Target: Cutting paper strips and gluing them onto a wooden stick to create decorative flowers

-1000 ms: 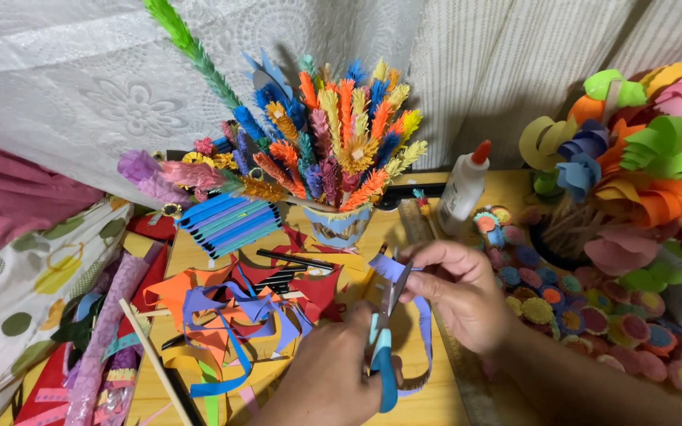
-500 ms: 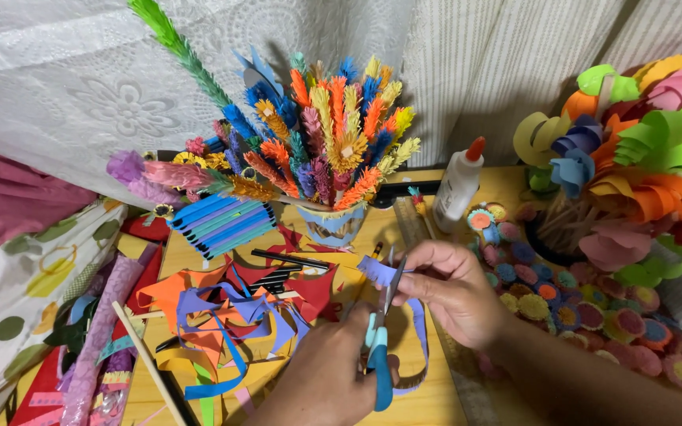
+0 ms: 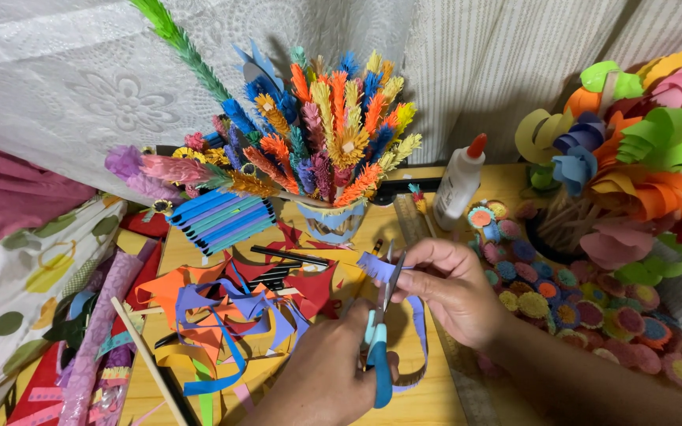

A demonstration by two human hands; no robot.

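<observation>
The purple paper strip (image 3: 395,278) sits at table centre, pinched at its top between your right hand's (image 3: 453,290) fingertips, its tail curling down toward 5 o'clock. Your left hand (image 3: 327,377) grips the teal-handled scissors (image 3: 378,339), blades slightly parted at the strip's edge. Keep the strip taut and cuts short and even. Paper scraps (image 3: 222,315) lie at 9 o'clock, the glue bottle (image 3: 459,183) at 1 o'clock.

One pair of scissors (image 3: 378,347), one glue bottle (image 3: 459,181) at one o'clock, two hands, one cup (image 3: 333,221) of paper stems
</observation>
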